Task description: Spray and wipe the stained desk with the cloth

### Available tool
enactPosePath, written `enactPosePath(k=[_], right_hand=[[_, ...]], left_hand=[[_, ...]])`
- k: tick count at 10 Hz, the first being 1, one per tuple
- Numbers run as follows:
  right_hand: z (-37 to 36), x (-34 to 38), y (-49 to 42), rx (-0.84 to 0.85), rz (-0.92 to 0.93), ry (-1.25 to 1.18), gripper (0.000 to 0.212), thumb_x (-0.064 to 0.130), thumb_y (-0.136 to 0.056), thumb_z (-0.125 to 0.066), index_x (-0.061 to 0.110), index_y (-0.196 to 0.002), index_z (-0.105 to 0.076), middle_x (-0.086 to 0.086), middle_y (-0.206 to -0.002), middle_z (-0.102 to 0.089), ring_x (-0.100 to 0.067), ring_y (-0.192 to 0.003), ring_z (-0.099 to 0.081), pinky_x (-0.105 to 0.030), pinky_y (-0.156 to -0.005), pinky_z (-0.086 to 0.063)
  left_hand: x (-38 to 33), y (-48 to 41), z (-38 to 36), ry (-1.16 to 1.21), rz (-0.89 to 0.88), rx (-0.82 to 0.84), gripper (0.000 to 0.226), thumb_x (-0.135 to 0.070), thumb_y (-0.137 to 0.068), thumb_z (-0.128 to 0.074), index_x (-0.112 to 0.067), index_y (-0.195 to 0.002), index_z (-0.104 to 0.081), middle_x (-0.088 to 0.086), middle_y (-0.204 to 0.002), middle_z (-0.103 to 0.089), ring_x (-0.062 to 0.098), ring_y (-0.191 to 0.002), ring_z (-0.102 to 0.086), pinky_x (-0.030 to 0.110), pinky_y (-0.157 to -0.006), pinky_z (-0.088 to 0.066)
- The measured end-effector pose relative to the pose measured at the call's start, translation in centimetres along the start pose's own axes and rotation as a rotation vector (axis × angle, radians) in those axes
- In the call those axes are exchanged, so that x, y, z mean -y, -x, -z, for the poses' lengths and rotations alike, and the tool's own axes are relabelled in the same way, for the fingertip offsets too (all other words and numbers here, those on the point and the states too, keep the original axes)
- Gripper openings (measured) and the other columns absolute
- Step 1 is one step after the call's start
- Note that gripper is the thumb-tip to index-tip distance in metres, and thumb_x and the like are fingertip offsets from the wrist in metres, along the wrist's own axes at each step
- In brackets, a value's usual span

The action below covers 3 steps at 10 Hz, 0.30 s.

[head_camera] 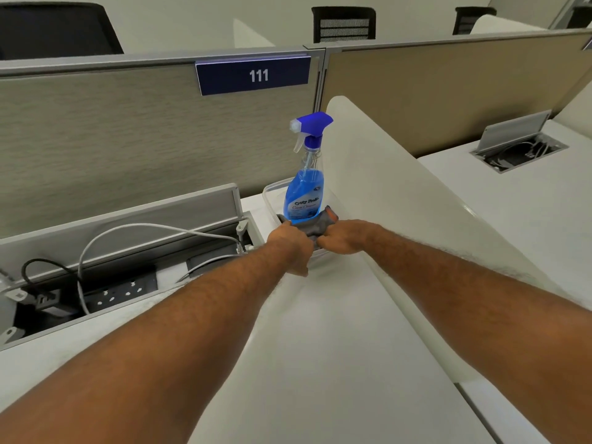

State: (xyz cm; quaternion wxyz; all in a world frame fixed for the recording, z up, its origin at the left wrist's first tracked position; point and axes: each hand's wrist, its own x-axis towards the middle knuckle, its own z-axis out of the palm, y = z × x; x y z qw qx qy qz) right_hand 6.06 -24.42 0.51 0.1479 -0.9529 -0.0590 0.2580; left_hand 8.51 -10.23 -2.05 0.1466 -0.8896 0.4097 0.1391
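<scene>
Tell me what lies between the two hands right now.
Head view: the bunched grey cloth lies between the left hand and the right hand, inside the clear tub, at the foot of the blue spray bottle.

Pretty clearly an open-plan office: fabric cubicle partitions point(128, 129) run behind a row of white desks point(320, 347), and one has a blue number plate point(253, 75) reading 111. Mesh-back office chairs point(343, 24) sit on the far side. Both desks have flip-lid cable wells point(519, 145), the near one holding a power strip point(121, 291) and cords.
</scene>
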Motion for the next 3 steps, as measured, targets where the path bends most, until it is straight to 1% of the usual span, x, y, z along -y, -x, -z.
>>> enactPosePath(k=[1, 2, 3], right_hand=[[0.0, 0.3, 0.7, -0.007, -0.062, 0.064, 0.046, 0.037, -0.105, -0.034, 0.017, -0.143, -0.047, -0.015, -0.152, -0.042, -0.029, -0.136, -0.041, -0.04, -0.112, -0.031], [0.0, -0.1, 1.3, -0.151, -0.09, 0.191, 0.043, 0.04, -0.102, -0.037, 0.014, -0.126, -0.06, -0.017, -0.144, -0.05, -0.028, -0.106, -0.061, -0.036, -0.091, -0.048], [0.3, 0.1, 2.0, -0.334, -0.081, 0.273, 0.032, 0.035, -0.098, -0.043, 0.013, -0.107, -0.065, -0.01, -0.103, -0.068, -0.021, -0.08, -0.059, -0.034, -0.072, -0.05]], left_hand=[[0.1, 0.8, -0.3, 0.056, -0.023, -0.049, 0.062, -0.045, -0.086, -0.066, -0.027, -0.141, -0.044, -0.003, -0.128, -0.06, 0.022, -0.123, -0.049, 0.041, -0.11, -0.04], [0.5, 2.4, -0.3, 0.101, -0.108, -0.172, 0.065, -0.043, -0.088, -0.064, -0.026, -0.145, -0.038, -0.001, -0.139, -0.054, 0.022, -0.129, -0.047, 0.042, -0.117, -0.03], [1.3, 4.9, 0.1, 0.144, -0.097, -0.263, 0.066, -0.052, -0.088, -0.059, -0.024, -0.144, -0.038, 0.001, -0.143, -0.048, 0.023, -0.129, -0.046, 0.042, -0.114, -0.033]])
